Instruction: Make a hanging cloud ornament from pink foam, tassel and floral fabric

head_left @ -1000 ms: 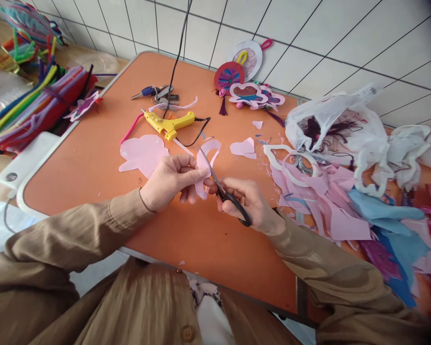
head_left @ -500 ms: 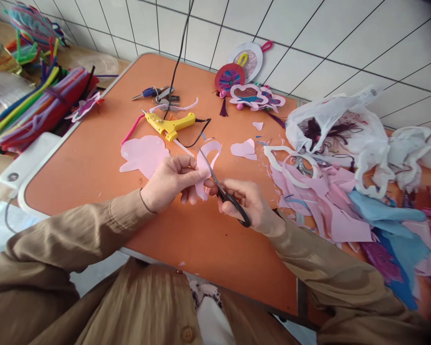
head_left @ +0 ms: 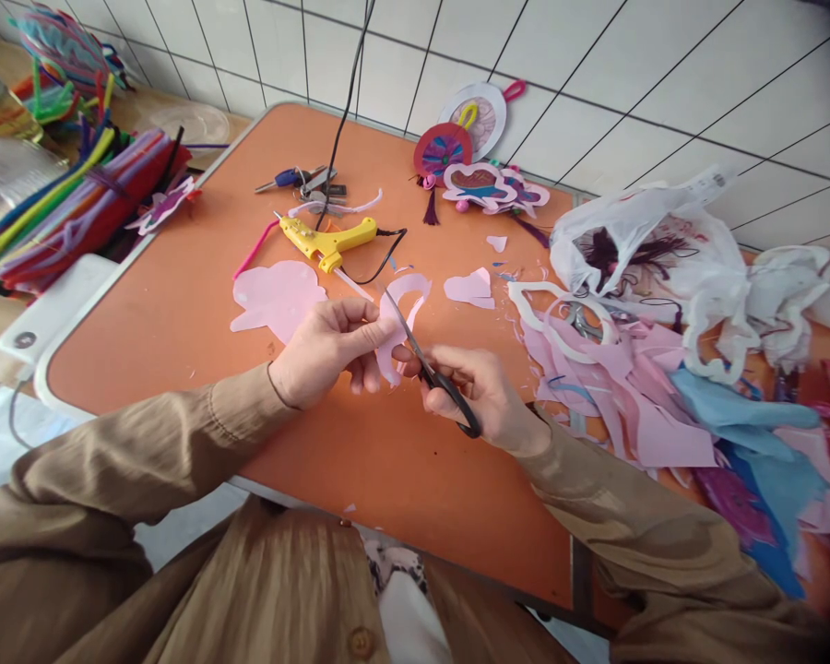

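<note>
As scissors (head_left: 426, 367) run close to a thumb, a slim pink curve (head_left: 409, 289) leaves little margin

While the left hand (head_left: 360, 346) pinches the curved pink piece between thumb and fingers, the right hand (head_left: 449, 387) grips the black handles of the scissors, both hands just above an orange desk (head_left: 180, 332). The piece lies between them, one end arching up past the blades, the other dangling below the thumb. Whether the blades are parted is hard to tell.

The nearest hazard appears to be the left thumb, just beside the steel: a slip of the pinch or a turned wrist could bring skin into the blades' path. The strip itself is narrow and looks limp, so it could fold or twist under pressure, sending a cut askew or clean through.

Farther back on the desk, a yellow glue gun (head_left: 328, 244) lies near a flat pink cutout (head_left: 277, 293), its power state not visible; if hot, its nozzle could mark anything brushed against it. A loose black cable (head_left: 337, 148) runs down over the desk, and a snag could drag it. To the right, a small pink offcut (head_left: 471, 289) could be mistaken for waste beside the heaped scraps (head_left: 668, 424).
</note>
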The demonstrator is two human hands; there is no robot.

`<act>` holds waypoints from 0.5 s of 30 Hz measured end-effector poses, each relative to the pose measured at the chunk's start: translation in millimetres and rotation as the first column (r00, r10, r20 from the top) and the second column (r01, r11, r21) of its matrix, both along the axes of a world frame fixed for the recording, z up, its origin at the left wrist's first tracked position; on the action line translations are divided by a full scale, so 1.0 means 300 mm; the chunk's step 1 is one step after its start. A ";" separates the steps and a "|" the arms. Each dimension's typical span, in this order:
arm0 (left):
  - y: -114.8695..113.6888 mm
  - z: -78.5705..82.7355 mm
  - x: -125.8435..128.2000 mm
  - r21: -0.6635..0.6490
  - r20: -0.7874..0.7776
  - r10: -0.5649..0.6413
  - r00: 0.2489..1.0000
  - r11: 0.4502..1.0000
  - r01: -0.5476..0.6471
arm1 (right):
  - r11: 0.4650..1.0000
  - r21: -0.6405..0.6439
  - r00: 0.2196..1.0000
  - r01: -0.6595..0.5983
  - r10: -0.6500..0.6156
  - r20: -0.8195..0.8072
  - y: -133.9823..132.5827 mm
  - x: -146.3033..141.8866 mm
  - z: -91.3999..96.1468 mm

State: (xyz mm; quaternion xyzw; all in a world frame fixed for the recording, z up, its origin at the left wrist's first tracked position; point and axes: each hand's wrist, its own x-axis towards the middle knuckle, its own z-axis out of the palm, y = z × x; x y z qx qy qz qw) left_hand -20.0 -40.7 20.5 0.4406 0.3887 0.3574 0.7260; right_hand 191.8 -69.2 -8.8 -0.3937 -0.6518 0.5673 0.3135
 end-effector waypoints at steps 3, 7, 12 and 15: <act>0.000 0.007 0.000 -0.006 -0.012 0.011 1.000 1.000 -0.011 | 1.000 0.004 1.000 -0.007 0.007 0.006 0.000 -0.001 0.000; 0.000 0.013 0.000 -0.001 -0.016 0.009 1.000 1.000 -0.009 | 1.000 0.014 1.000 -0.027 0.027 0.013 0.000 0.000 0.004; 0.000 0.013 -0.002 0.014 -0.015 0.013 1.000 1.000 -0.013 | 1.000 0.009 0.999 -0.029 0.028 0.036 0.000 -0.001 0.009; 0.002 0.010 -0.004 0.017 -0.013 0.019 1.000 1.000 -0.018 | 1.000 0.011 0.999 -0.028 0.028 0.026 -0.001 -0.001 0.008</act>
